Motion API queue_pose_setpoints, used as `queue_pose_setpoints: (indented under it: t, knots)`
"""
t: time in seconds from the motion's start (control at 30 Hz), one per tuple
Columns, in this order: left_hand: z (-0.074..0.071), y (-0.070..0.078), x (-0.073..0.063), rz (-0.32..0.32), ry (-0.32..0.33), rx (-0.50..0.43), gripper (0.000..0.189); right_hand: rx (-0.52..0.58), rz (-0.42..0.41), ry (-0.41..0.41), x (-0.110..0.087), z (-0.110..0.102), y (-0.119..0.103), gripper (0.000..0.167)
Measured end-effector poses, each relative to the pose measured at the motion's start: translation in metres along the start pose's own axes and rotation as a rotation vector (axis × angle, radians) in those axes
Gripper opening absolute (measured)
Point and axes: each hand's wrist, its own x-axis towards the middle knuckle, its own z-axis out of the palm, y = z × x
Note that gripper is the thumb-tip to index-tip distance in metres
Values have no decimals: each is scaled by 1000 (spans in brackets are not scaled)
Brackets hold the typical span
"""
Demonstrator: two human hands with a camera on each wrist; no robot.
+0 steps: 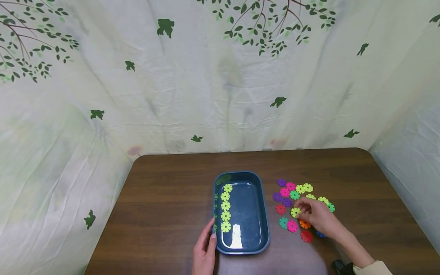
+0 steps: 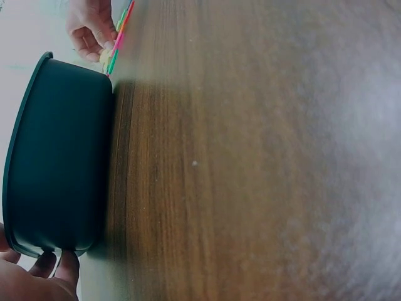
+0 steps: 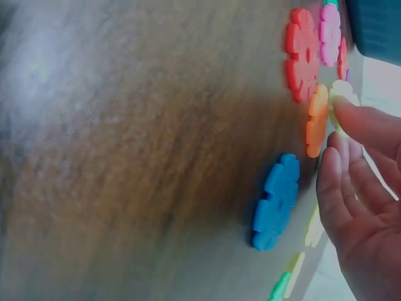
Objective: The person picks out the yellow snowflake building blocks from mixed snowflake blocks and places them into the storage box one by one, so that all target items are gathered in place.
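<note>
A dark blue rectangular tray [image 1: 256,214] sits on the table with a column of several yellow flower-shaped discs [image 1: 225,206] along its left side. My left hand [image 1: 204,250] holds the tray's left edge near the front, thumb at the rim and fingers against the outer wall [image 2: 62,157]. To the right of the tray, my right hand [image 1: 317,215] pinches a yellow flower-shaped disc [image 1: 295,212] between thumb and fingers. In the right wrist view the thumb covers part of this disc [image 3: 340,91]. An orange disc [image 3: 317,120] lies right beside the fingertips.
Loose flower-shaped discs lie around the right hand: purple [image 1: 281,183], pink [image 1: 292,226], red [image 1: 306,236], green [image 1: 283,222], blue [image 3: 276,202] and more yellow [image 1: 308,187]. Brown wooden table [image 1: 165,206] extends left of the tray. A printed cloth [image 1: 213,84] hangs behind.
</note>
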Motion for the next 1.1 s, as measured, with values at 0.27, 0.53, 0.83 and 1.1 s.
queue_pose_setpoints:
  t: [0.27,0.53,0.83,1.1]
  knots:
    - [0,0,0,-12,1,2,45,-5,-3,13,-2,-3,-7,17]
    - [0,1,0,-10,-4,4,44,-5,-25,39,0,2,-20,12]
    - [-1,4,-1,33,-10,-8,41,19,-52,57,4,3,-36,12]
    - [-2,4,-1,36,-12,-21,42,74,-73,86,11,8,-57,14]
